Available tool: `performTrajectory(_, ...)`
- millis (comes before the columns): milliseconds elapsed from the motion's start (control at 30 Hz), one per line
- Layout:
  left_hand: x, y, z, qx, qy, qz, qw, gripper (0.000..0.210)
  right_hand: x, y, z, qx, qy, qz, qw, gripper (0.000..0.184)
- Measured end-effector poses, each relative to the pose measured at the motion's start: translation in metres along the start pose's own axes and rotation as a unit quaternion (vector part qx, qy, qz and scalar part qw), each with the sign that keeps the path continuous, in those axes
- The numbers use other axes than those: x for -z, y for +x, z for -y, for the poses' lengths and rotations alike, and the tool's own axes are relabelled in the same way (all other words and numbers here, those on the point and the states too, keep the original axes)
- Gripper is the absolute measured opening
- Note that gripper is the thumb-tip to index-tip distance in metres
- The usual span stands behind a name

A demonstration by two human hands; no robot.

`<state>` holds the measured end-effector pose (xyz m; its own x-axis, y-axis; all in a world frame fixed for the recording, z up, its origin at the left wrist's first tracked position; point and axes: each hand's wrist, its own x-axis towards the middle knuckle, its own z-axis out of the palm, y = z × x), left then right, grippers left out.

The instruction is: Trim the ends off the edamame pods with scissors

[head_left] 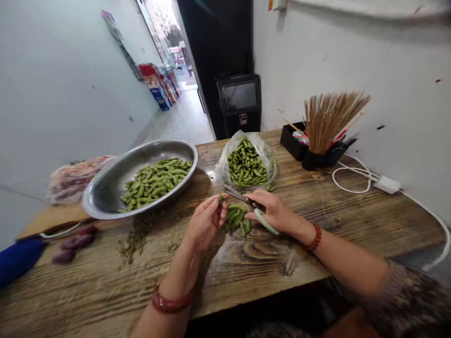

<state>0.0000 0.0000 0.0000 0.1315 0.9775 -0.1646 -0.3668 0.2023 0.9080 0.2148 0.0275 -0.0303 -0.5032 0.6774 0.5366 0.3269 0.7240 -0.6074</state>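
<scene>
My left hand [207, 220] pinches a green edamame pod [221, 199] between thumb and fingers. In my right hand [273, 211] is a pair of scissors [262, 219] with pale green handles, its blades pointing toward the held pod. Below both hands a small pile of pods [237, 218] lies on the wooden table [260, 263]. Just beyond, a clear plastic bag [269, 162] stands open, full of pods. To the left a large steel basin [105, 195] holds more pods on its bottom.
Trimmed bits [132, 244] litter the table by the basin. Purple-red onions [75, 244] and a bag of pinkish food [77, 178] lie at left. Behind, at right, are a black holder [313, 159] of thin sticks and a white cable [352, 190] with an adapter [386, 184].
</scene>
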Motion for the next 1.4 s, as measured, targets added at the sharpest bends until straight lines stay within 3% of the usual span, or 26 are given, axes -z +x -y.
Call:
performTrajectory(333, 0.002, 0.001, -0.001, -0.038, -0.004, -0.017, 0.999, 0.020, 0.005, 0.000, 0.004, -0.017, -0.044, 0.021, 0.999, 0.048)
performTrajectory(567, -0.003, -0.001, 0.001, -0.052, 0.052, -0.020, 0.997, 0.025, 0.007, 0.001, 0.007, -0.017, -0.063, 0.055, 0.996, 0.058)
performTrajectory(900, -0.009, -0.001, 0.005, -0.068, 0.138, 0.027, 0.988, 0.018, 0.001, 0.001, 0.006, 0.021, -0.013, 0.062, 0.998, 0.065)
performTrajectory(1400, -0.008, 0.000, 0.006, -0.066, 0.137, 0.039, 0.988, 0.015, 0.000, 0.001, 0.008, 0.010, 0.031, 0.066, 0.997, 0.066)
